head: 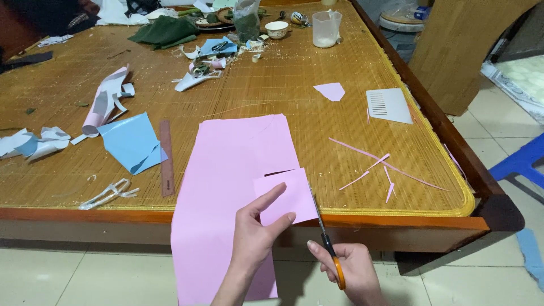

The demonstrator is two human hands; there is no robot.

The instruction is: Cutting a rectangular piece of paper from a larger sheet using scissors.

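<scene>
Cutting a small square from a large sheet. The left hand [255,232] is pinching a small pink paper piece [286,197] between thumb and forefinger, holding it up just above the hand, where it is overlapping the large pink sheet [226,198] that is draping over the table edge [113,215] and hanging toward the floor. The right hand [348,272] is closing around the orange handles of the scissors [326,241], whose blades are running up along the right edge of the small piece, just beside the left thumb.

Judged from this view, the cut would be going best with the paper kept taut and fed into the blades, the left fingertips staying clear of the cutting line, and the strokes kept long rather than nibbling.

Beyond the hands, thin pink offcuts [379,167] are lying to the right; a wooden ruler [166,158] and a blue paper sheet [131,141] are lying to the left.

Hard to tell: whether the small piece is attached to the large sheet or already free; how far apart the blades are standing, since the paper edge is hiding them; the lower fingers of the right hand, cut off by the frame.
</scene>
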